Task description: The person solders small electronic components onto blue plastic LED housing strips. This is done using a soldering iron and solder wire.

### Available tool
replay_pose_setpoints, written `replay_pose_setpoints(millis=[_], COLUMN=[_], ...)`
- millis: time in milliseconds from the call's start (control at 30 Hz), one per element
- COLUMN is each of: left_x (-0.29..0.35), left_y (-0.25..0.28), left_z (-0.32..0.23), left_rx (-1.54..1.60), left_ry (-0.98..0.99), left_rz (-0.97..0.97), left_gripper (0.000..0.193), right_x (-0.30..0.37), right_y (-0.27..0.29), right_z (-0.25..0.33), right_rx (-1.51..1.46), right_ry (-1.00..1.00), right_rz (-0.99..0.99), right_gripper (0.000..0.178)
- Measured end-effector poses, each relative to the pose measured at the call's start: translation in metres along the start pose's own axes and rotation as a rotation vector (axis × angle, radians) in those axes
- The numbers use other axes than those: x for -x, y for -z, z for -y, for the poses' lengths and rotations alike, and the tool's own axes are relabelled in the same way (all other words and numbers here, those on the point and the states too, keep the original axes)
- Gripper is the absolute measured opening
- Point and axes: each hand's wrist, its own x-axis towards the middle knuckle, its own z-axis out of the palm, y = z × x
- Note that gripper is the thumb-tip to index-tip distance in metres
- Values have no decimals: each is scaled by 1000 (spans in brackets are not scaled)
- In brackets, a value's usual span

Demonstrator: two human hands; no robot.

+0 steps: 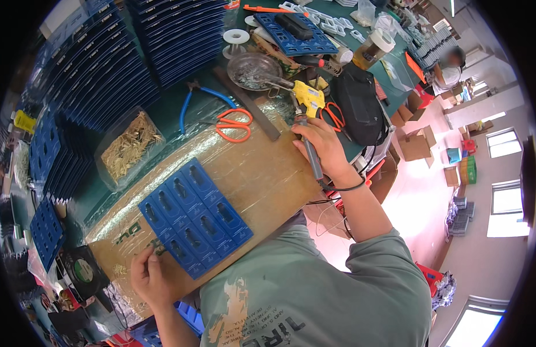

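In my right hand (325, 144) is a soldering iron (317, 166) with a grey handle, its cord running back past my wrist. The iron's metal end points away from me, beside a yellow glue gun (309, 97). A blue panel (205, 203) with two rows of oval and rectangular cutouts lies on the brown board (268, 168) in front of me. Small dark parts sit in several cutouts. At the panel's left edge my left hand (149, 277) has its fingers curled together around something small that I cannot make out.
A clear tray (129, 147) holds small brass-coloured pins. Blue-handled pliers (207, 95), orange scissors (234, 124) and a metal bar (247, 104) lie beyond the panel. Tall stacks of blue panels (88, 69) rise at the far left. A metal bowl (253, 70) and black pouch (360, 104) stand farther back.
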Motion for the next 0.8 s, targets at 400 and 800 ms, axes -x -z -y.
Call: replay_pose_setpoints(millis=[400, 800], left_x=[-1, -3], left_y=[0, -2], left_z=[1, -1], left_rx=[4, -3], left_ry=[3, -5], left_rz=[11, 15], left_gripper=[15, 15], right_x=[-6, -4], right_y=[-18, -3], right_z=[28, 32], right_rx=[113, 122], right_ry=[-158, -158], right_rz=[-168, -189], right_gripper=[41, 33])
